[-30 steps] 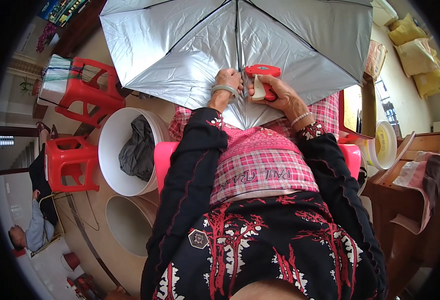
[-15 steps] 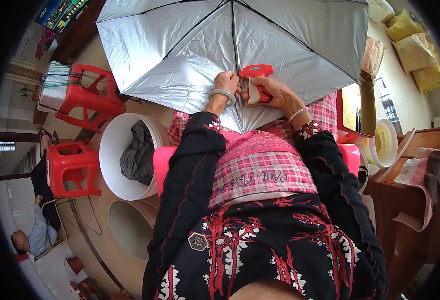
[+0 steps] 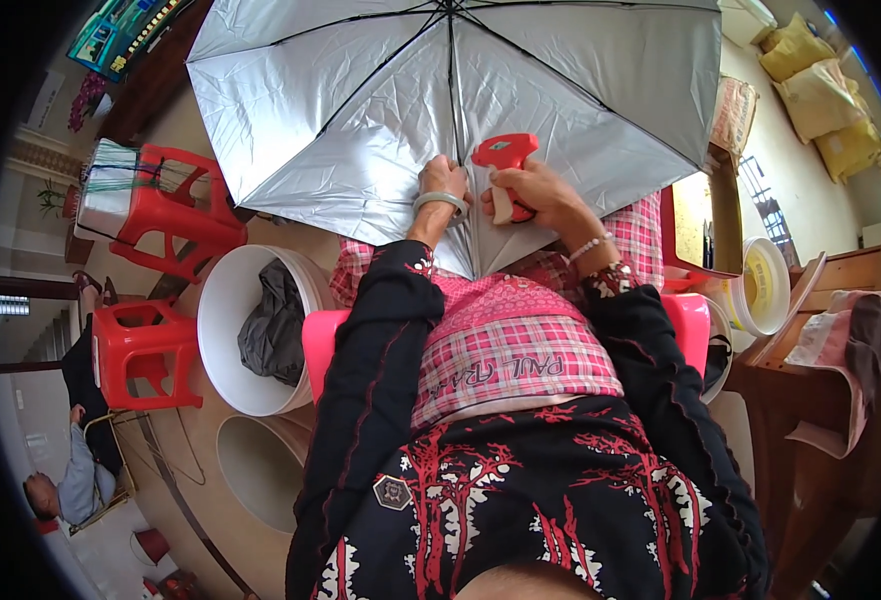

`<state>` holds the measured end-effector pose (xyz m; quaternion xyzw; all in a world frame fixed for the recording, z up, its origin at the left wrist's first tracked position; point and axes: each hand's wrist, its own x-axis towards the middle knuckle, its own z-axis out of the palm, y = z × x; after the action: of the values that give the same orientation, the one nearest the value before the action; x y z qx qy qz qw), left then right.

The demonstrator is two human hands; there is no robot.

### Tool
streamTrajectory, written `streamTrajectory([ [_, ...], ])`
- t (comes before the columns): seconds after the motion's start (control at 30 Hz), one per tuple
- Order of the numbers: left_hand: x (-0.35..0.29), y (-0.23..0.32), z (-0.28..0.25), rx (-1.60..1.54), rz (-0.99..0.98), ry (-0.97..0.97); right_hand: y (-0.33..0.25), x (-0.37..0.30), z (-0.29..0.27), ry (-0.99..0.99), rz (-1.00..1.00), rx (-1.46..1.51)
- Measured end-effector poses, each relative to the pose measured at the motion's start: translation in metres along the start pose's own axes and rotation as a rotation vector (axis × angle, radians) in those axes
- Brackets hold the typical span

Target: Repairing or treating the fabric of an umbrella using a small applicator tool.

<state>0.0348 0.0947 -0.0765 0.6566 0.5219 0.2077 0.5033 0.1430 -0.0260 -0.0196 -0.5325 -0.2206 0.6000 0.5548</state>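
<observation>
An opened umbrella [image 3: 380, 140] with a silver lining and thin black ribs spreads in front of me, its near edge over my lap. My left hand [image 3: 442, 182], a pale bangle on its wrist, is closed on the umbrella beside the middle rib [image 3: 453, 95]; what exactly its fingertips pinch is hidden. Just right of it, my right hand [image 3: 540, 192] grips a red and cream pistol-shaped hand tool [image 3: 503, 150]. The tool's red head tilts up over the silver cloth, and its cream part points down below my fingers.
Red plastic stools [image 3: 150, 345] stand at left, one carrying a tied bundle [image 3: 120, 195]. A white bucket [image 3: 222, 375] holds dark cloth [image 3: 272, 330]. At right are an open box [image 3: 728, 215], a yellowish bucket [image 3: 768, 290] and wooden furniture [image 3: 795, 400]. A person [image 3: 85, 470] sits far left.
The umbrella has shifted slightly left and toward me, bringing its hub into view. My right hand has turned the hand tool, and its head is now more tilted. My left hand stays near the rib.
</observation>
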Motion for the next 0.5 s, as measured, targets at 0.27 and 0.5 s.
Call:
streamTrajectory([
  [0.27,0.054,0.034,-0.095,0.949,0.238,-0.15,-0.086,-0.051,-0.026,0.393,-0.434,-0.677],
  [0.5,0.053,0.05,-0.189,1.312,0.164,0.303,-0.07,-0.041,-0.017,0.364,-0.344,-0.786],
])
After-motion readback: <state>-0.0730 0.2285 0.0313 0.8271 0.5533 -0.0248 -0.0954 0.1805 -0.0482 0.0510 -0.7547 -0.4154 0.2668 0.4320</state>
